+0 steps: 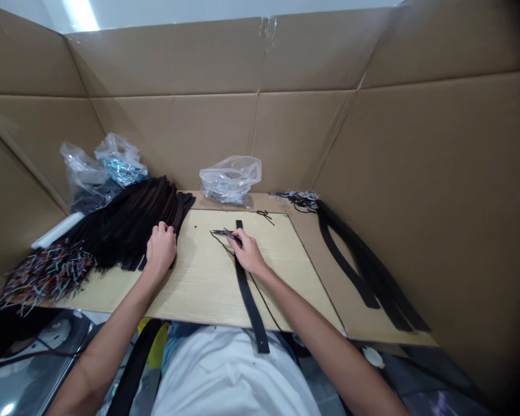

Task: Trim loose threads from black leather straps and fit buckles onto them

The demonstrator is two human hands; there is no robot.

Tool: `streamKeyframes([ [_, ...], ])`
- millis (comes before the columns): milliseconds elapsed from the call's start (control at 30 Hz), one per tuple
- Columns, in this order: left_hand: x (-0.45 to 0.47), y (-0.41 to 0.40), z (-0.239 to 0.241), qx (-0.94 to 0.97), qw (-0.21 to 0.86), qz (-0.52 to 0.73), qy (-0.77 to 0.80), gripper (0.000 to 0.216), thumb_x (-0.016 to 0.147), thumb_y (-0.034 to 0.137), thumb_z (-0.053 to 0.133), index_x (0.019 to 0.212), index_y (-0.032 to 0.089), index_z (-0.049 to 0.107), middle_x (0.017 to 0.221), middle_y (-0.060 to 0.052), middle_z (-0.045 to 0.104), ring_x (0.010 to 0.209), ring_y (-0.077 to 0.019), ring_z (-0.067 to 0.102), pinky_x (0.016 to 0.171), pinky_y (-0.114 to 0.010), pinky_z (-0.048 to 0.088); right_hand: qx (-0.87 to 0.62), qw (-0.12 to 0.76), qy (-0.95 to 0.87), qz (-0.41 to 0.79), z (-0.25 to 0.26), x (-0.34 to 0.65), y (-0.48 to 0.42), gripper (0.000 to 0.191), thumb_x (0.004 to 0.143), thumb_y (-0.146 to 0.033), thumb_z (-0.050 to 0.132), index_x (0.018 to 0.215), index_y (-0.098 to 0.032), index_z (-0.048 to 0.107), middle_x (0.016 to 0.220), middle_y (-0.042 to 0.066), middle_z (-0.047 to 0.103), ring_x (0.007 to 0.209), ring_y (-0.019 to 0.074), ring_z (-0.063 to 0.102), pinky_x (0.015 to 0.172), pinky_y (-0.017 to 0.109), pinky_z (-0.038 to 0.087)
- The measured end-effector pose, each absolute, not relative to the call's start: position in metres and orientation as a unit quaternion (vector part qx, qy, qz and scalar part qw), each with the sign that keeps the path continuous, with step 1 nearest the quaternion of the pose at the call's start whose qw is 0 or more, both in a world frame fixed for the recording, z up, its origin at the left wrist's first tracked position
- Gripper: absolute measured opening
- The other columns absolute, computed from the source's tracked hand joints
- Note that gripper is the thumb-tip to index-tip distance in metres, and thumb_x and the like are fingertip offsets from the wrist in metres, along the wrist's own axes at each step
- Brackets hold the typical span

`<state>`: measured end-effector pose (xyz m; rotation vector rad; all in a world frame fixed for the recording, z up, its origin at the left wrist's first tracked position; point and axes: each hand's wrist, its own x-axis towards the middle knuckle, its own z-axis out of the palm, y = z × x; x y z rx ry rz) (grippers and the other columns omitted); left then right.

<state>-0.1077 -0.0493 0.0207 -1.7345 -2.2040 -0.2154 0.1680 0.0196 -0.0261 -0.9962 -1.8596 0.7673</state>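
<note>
Cardboard walls (416,144) enclose a pale wooden board (199,283). The left hand (160,248), fingers loosely curled, rests on stacked black straps (125,225). The right hand (248,253) pinches small snips (224,233).

1. Brown cardboard walls (177,133) close in the bench on the left, back and right, and rise well above it.
2. Horizontal folds cross each wall; a vertical seam splits the back one, with clear tape (267,28) at its top.
3. Above the cardboard shows a pale strip of the room, with a bright light (80,13) at upper left.
4. The tabletop (199,283) is a pale wood board, evenly lit, its near edge straight.
5. Just beside it on the right lies a browner surface (307,234) that runs to the right wall.
6. Below the near edge, the floor (26,375) is grey and glossy and reflects light at lower left.
</note>
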Motion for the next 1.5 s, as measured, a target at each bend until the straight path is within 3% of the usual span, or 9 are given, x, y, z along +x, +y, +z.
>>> streamKeyframes([
  [300,-0.106,-0.044,0.014,-0.632,0.114,-0.176,-0.746,0.044,0.113,0.024,0.030,0.142,0.014,0.062,0.120,-0.017,0.074,0.115,-0.0288,0.071,0.099,-0.038,0.054,-0.408,0.427,-0.745,0.309,-0.024,0.167,0.018,0.021,0.101,-0.045,0.058,0.099,-0.025,0.062,0.084,0.002,0.070,0.074,0.0225,0.063,0.074,0.032,0.043],
  [500,-0.099,-0.039,0.007,-0.621,0.064,-0.186,-0.759,0.041,0.110,0.020,0.036,0.135,0.016,0.068,0.122,-0.017,0.072,0.106,-0.0276,0.075,0.095,-0.037,0.056,-0.415,0.416,-0.745,0.315,-0.022,0.166,0.017,0.022,0.101,-0.046,0.058,0.100,-0.025,0.062,0.080,0.001,0.070,0.070,0.0226,0.061,0.071,0.033,0.042],
  [700,-0.102,-0.038,0.007,-0.624,0.063,-0.214,-0.749,0.037,0.102,0.034,0.060,0.133,0.016,0.071,0.131,-0.016,0.070,0.116,-0.0307,0.073,0.099,-0.039,0.058,-0.415,0.416,-0.748,0.307,-0.022,0.166,0.016,0.022,0.101,-0.046,0.059,0.099,-0.025,0.065,0.077,0.001,0.068,0.069,0.0222,0.060,0.070,0.032,0.041],
  [867,-0.106,-0.042,0.011,-0.584,0.109,-0.202,-0.779,0.039,0.104,0.029,0.051,0.134,0.015,0.071,0.134,-0.017,0.068,0.106,-0.0296,0.074,0.092,-0.040,0.058,-0.407,0.420,-0.752,0.303,-0.022,0.166,0.017,0.022,0.100,-0.045,0.059,0.098,-0.024,0.066,0.080,0.001,0.070,0.070,0.0213,0.060,0.071,0.032,0.041],
  [1067,-0.102,-0.045,0.013,-0.592,0.107,-0.138,-0.787,0.037,0.103,0.030,0.050,0.128,0.016,0.075,0.123,-0.020,0.072,0.129,-0.0372,0.061,0.092,-0.043,0.057,-0.407,0.414,-0.758,0.296,-0.023,0.166,0.018,0.020,0.099,-0.043,0.059,0.095,-0.025,0.066,0.077,0.001,0.068,0.070,0.0212,0.059,0.072,0.031,0.041],
  [1333,-0.081,-0.043,0.015,-0.600,0.079,-0.109,-0.789,0.038,0.103,0.031,0.049,0.122,0.014,0.077,0.127,-0.020,0.069,0.113,-0.0356,0.070,0.088,-0.044,0.058,-0.408,0.402,-0.766,0.293,-0.021,0.166,0.016,0.021,0.100,-0.044,0.058,0.095,-0.025,0.065,0.079,0.001,0.068,0.070,0.0210,0.058,0.073,0.032,0.039],
  [1500,-0.085,-0.035,0.018,-0.572,0.077,-0.093,-0.811,0.037,0.104,0.028,0.044,0.124,0.010,0.071,0.130,-0.024,0.066,0.106,-0.0359,0.074,0.087,-0.044,0.058,-0.413,0.396,-0.766,0.292,-0.021,0.166,0.016,0.021,0.100,-0.044,0.058,0.095,-0.024,0.064,0.077,0.001,0.066,0.071,0.0214,0.059,0.073,0.032,0.039],
])
